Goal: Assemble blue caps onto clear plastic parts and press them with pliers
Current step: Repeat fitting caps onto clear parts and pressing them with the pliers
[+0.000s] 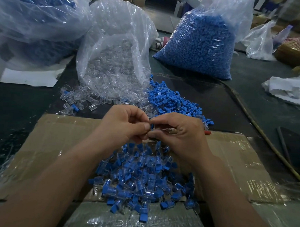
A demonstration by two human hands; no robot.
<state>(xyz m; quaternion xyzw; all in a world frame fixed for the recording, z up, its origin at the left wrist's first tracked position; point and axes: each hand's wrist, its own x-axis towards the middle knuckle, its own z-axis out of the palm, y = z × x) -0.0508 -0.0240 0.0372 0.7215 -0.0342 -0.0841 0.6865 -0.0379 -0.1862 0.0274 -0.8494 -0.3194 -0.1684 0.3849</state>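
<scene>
– So, where does the work stand right now?

– Both hands meet above the cardboard. The left hand pinches a blue cap between thumb and forefinger. The right hand curls its fingers round a clear part, of which only a glint shows. Cap and part sit end to end, right where the fingertips come together.

– Is the cap seated yet?

– I can't tell, because the fingers hide the joint. My guess is that this is the mating step, with the cap going into the mouth of the clear part.

– How should it be done well?

– Line the cap up square to the opening before pushing, since a tilted cap will likely jam or sit crooked. Hold the clear part near its open end so it doesn't flex, and push straight along its axis with the thumb. Both hands are in the air, so the piece could easily twist between them.

– And the pliers?

– I see none for certain. A small red tip lies on the cardboard just beside the right hand, and it may be a handle, but too little of it shows. The pressing will need them, so they should be close at hand.

– Is the stock within reach?

– Yes. The loose blue caps lie just beyond the hands, and the bag of clear parts spills out beside them. The pile of joined pieces lies on the cardboard between the forearms, so a finished piece can simply drop there.
</scene>
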